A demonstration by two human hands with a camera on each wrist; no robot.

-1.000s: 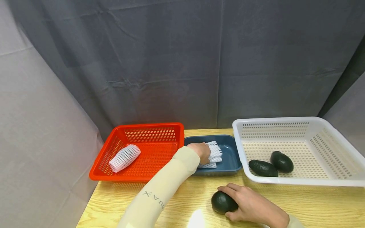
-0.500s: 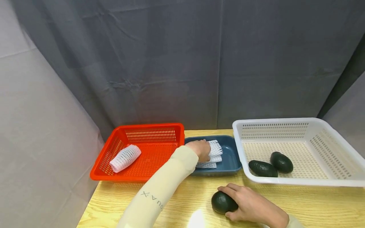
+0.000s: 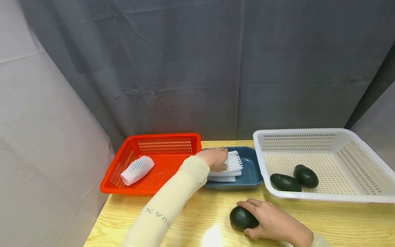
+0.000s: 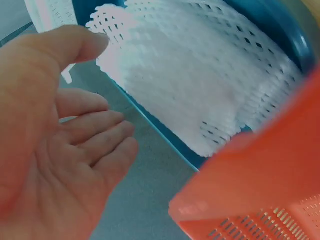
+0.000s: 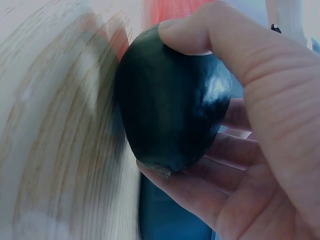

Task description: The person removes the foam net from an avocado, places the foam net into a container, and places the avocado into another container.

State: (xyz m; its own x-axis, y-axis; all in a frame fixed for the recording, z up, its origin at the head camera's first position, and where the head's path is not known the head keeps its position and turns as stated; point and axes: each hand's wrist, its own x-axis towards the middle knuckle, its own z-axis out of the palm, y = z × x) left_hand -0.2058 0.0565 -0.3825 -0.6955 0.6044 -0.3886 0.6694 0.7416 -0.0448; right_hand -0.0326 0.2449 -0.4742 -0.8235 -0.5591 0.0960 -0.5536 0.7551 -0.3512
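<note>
My right hand (image 3: 267, 219) grips a dark green avocado (image 3: 241, 219) low at the table's front. In the right wrist view the thumb lies over the avocado (image 5: 170, 105) and the fingers curl round its other side. My left hand (image 3: 215, 159) is over the blue tray (image 3: 250, 168), beside a stack of white foam net sleeves (image 3: 234, 164). The left wrist view has the fingers (image 4: 95, 145) loosely bent with nothing between them and the thumb near the edge of the net sleeves (image 4: 170, 75). Whether the thumb touches them I cannot tell.
At the left stands a red basket (image 3: 172, 171) containing a white net sleeve (image 3: 138, 170) with a rounded shape. To the right, a white basket (image 3: 339, 198) contains two avocados (image 3: 305, 176). Grey cloth (image 3: 185, 75) hangs behind the wooden table (image 3: 197, 212).
The left hand has drawn slightly left and away from the net sleeves, uncovering more of the stack. The right hand keeps hold of the avocado in the same spot.
</note>
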